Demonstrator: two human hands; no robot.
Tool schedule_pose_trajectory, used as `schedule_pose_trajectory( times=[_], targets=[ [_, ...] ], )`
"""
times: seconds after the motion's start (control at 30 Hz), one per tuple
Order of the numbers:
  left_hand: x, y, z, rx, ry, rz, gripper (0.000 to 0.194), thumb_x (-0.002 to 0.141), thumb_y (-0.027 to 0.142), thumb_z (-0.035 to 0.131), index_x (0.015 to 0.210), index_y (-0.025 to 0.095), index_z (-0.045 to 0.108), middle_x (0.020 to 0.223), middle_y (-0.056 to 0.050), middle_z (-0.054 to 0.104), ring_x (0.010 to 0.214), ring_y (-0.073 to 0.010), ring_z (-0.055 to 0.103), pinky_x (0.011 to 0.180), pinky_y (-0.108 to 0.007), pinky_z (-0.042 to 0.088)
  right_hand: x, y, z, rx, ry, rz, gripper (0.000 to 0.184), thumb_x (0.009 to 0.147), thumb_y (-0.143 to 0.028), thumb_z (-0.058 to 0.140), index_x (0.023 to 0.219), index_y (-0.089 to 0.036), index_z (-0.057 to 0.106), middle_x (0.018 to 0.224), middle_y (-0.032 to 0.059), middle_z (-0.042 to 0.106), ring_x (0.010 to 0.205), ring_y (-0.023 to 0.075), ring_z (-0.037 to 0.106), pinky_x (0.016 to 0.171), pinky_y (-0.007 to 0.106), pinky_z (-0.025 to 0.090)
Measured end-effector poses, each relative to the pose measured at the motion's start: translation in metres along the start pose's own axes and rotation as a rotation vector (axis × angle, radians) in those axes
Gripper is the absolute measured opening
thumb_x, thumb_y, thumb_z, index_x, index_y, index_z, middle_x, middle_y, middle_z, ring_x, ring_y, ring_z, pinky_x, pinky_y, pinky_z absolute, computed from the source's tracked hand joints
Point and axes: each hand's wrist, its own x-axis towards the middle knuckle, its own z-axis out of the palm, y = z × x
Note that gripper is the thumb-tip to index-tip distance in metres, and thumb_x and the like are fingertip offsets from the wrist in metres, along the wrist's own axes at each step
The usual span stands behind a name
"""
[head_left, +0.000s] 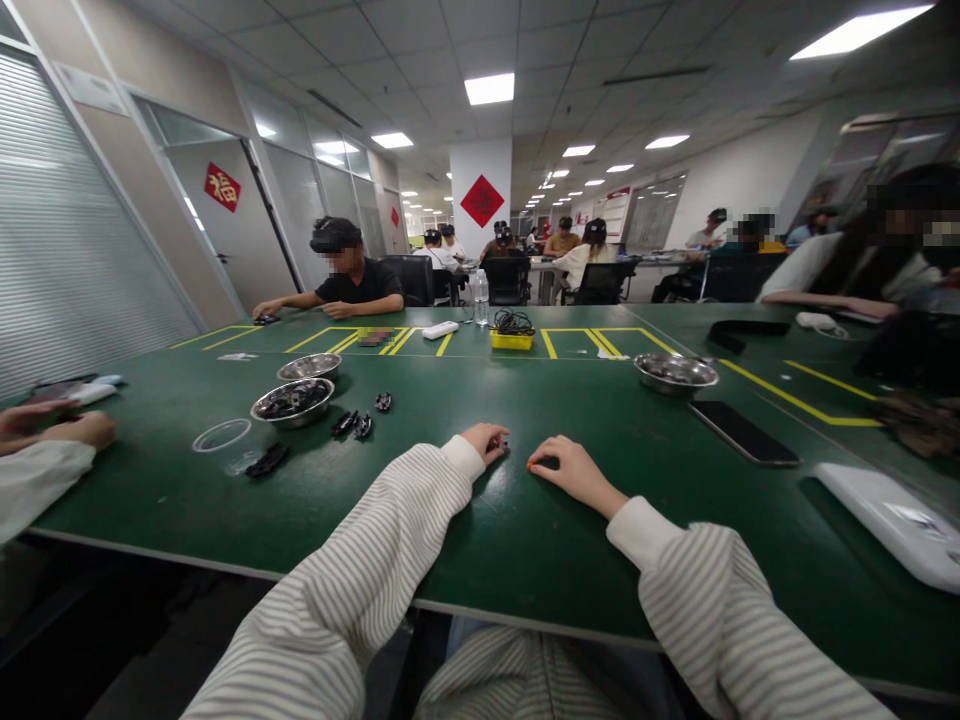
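Note:
Over the green table (pixel 480 560), my left hand (pixel 486 440) is closed, with its fingers curled down near the tabletop. A small dark bit shows at its fingertips, too small to name. A short way to the right, my right hand (pixel 574 470) pinches a small orange-red piece (pixel 530 464) between thumb and forefinger. The two hands are apart. To the left lie loose black plastic parts (pixel 363 426), beside a metal bowl (pixel 270 417) filled with similar dark pieces.
A second metal bowl (pixel 309 358) stands behind the first, another bowl (pixel 675 385) on the right. Nearby are a clear round lid (pixel 222 436), a phone (pixel 742 432), a white device (pixel 892 520) and a yellow tray (pixel 512 341) of cables. A co-worker's hands (pixel 75 430) rest at far left.

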Motion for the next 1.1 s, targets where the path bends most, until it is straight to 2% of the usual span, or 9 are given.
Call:
schedule_pose_trajectory(
  times=[0.13, 0.27, 0.43, 0.7, 0.9, 1.1],
  targets=[
    [-0.006, 0.021, 0.007, -0.091, 0.019, 0.131, 0.029, 0.066, 0.019, 0.054, 0.096, 0.017, 0.052, 0.076, 0.000, 0.057, 0.069, -0.0100, 0.050, 0.069, -0.023, 0.040, 0.000, -0.003, -0.001, 0.035, 0.043, 0.039, 0.017, 0.070, -0.031, 0.053, 0.075, -0.019, 0.064, 0.075, 0.0032, 0.063, 0.070, 0.0149, 0.053, 0.064, 0.026, 0.040],
    [-0.009, 0.027, 0.005, -0.086, 0.059, 0.202, 0.025, 0.068, 0.020, 0.053, 0.093, 0.017, 0.053, 0.076, -0.001, 0.056, 0.069, -0.0104, 0.049, 0.068, -0.023, 0.040, 0.000, -0.007, -0.002, 0.109, 0.067, 0.090, 0.019, 0.070, -0.031, 0.052, 0.077, -0.018, 0.064, 0.072, 0.0028, 0.064, 0.057, 0.0120, 0.054, 0.055, 0.022, 0.040],
    [-0.010, 0.029, 0.001, -0.093, 0.088, 0.233, 0.023, 0.069, 0.021, 0.051, 0.092, 0.016, 0.052, 0.076, -0.001, 0.056, 0.069, -0.0101, 0.048, 0.068, -0.022, 0.039, -0.001, -0.008, -0.001, 0.220, 0.081, 0.127, 0.019, 0.067, -0.031, 0.055, 0.077, -0.017, 0.064, 0.066, 0.0023, 0.065, 0.054, 0.0118, 0.055, 0.051, 0.022, 0.041],
    [-0.013, 0.032, 0.001, -0.111, 0.138, 0.274, 0.022, 0.072, 0.024, 0.049, 0.092, 0.015, 0.052, 0.074, -0.001, 0.054, 0.068, -0.0097, 0.048, 0.066, -0.021, 0.039, 0.000, -0.006, 0.002, 0.498, 0.098, 0.180, 0.021, 0.063, -0.031, 0.057, 0.073, -0.013, 0.060, 0.069, 0.0052, 0.064, 0.063, 0.0146, 0.060, 0.060, 0.025, 0.048],
    [-0.013, 0.032, 0.000, -0.123, 0.144, 0.294, 0.020, 0.073, 0.025, 0.048, 0.090, 0.016, 0.053, 0.074, -0.002, 0.054, 0.068, -0.0097, 0.048, 0.066, -0.021, 0.040, 0.001, -0.006, 0.004, 0.554, 0.067, 0.229, 0.023, 0.062, -0.032, 0.058, 0.073, -0.012, 0.060, 0.063, 0.0049, 0.063, 0.058, 0.0149, 0.060, 0.050, 0.023, 0.047],
    [-0.014, 0.032, 0.000, -0.113, 0.125, 0.317, 0.021, 0.072, 0.025, 0.049, 0.091, 0.017, 0.053, 0.076, -0.002, 0.055, 0.072, -0.0105, 0.049, 0.068, -0.022, 0.040, 0.001, -0.006, 0.004, 0.559, 0.065, 0.233, 0.021, 0.063, -0.033, 0.057, 0.072, -0.013, 0.058, 0.063, 0.0043, 0.063, 0.057, 0.0150, 0.060, 0.050, 0.024, 0.047]
  ],
)
